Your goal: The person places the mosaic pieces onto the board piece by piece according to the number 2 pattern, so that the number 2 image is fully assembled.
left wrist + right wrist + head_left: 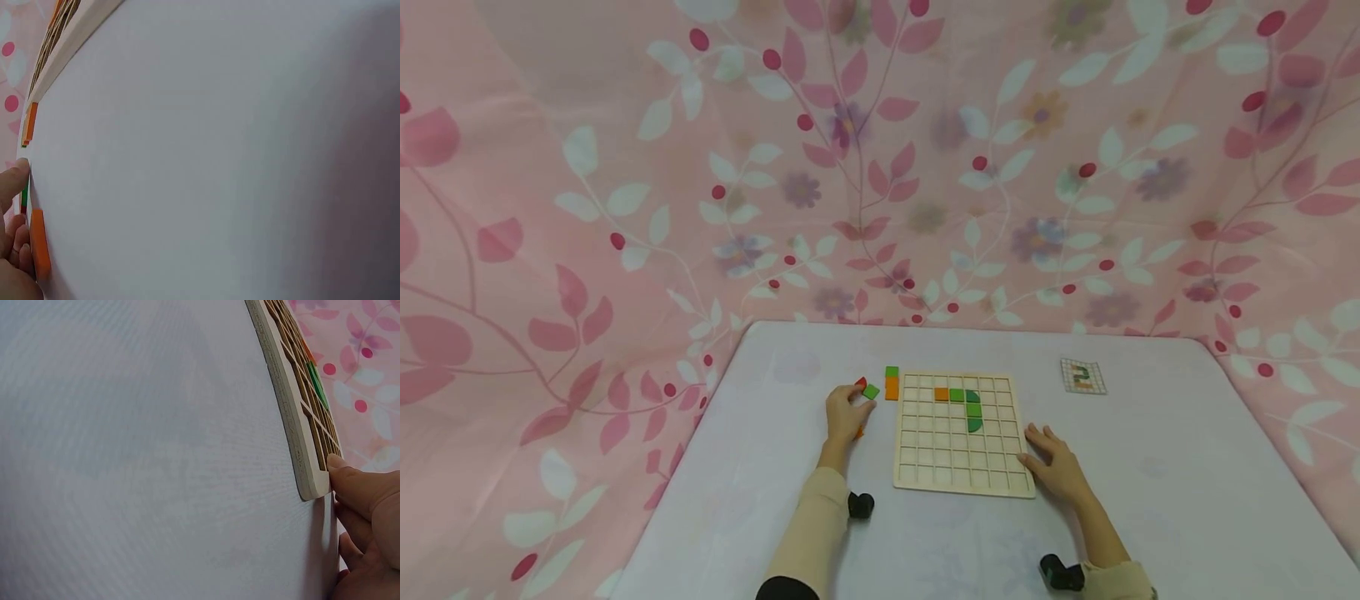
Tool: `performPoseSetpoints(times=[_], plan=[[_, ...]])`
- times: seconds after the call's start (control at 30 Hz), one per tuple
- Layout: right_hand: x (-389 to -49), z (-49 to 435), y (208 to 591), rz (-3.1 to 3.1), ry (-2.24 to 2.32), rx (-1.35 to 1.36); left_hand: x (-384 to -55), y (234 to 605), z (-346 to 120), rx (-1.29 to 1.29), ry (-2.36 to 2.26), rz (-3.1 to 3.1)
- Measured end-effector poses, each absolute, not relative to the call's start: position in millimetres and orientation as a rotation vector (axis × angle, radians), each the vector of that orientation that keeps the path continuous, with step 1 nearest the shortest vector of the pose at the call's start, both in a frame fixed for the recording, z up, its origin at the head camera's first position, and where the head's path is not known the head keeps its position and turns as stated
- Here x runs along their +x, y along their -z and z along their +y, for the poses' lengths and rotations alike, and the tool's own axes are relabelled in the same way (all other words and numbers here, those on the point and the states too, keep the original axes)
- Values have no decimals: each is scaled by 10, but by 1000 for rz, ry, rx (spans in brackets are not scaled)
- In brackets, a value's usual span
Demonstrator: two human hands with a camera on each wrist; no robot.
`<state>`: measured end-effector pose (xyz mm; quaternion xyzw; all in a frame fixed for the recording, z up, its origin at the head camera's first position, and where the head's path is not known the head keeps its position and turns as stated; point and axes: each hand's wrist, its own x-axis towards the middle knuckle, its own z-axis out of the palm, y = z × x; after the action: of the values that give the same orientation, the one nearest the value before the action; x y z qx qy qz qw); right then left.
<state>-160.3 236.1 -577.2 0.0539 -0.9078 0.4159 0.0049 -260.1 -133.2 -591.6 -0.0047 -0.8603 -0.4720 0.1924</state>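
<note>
My left hand is at the left of the wooden grid board, with a green square tile between its thumb and fingertips. A red piece shows just behind that tile, partly covered by the fingers. Close under the palm lies an orange piece, seen larger in the left wrist view. At the board's right edge rests my right hand, its thumb touching the frame near the corner and its fingers spread on the table. Orange, green and dark green rounded pieces form a hooked line on the grid.
Beside the board's upper left corner, a green tile and orange tiles stand in a column. A pattern card lies at the back right of the white table. Behind the table hangs a pink floral cloth.
</note>
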Motion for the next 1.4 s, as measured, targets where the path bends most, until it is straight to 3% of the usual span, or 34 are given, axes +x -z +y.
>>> performPoseSetpoints(times=[0.73,1.0,1.4], plan=[[-1607,2324,5776,-2851,-1303,159,-2681,5819,-1302,55,1152,-2697],[-1596,2340,5762,-2870,-1296,139,-2620,5816,-1305,102,1403,-2583],[-1607,2341,5759,-2874,-1297,114,-2395,5641,-1063,-304,1523,-2440]])
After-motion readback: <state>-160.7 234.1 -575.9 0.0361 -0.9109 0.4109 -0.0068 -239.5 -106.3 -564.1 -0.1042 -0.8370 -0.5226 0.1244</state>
